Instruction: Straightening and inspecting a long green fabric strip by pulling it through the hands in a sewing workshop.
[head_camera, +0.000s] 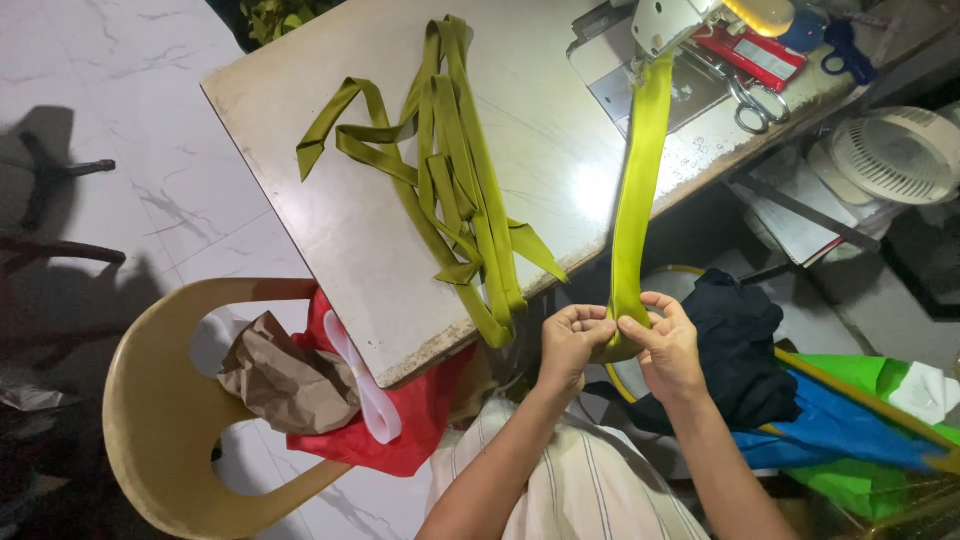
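Both hands pinch the near end of a long bright green fabric strip (636, 190). My left hand (572, 340) and my right hand (668, 345) sit side by side, fingers closed on the folded end just off the table's near edge. The strip runs taut up to the sewing machine head (668, 20) at the far side. A pile of several olive green strips (450, 170) lies loose on the white table (330, 220), left of the held strip.
Scissors (757, 100) and a red tool lie by the machine. A beige plastic chair (160, 420) at the left holds red cloth, brown paper and a white strip. Dark, blue and green fabrics (800, 400) are piled at the right, with a white fan (895, 150) behind.
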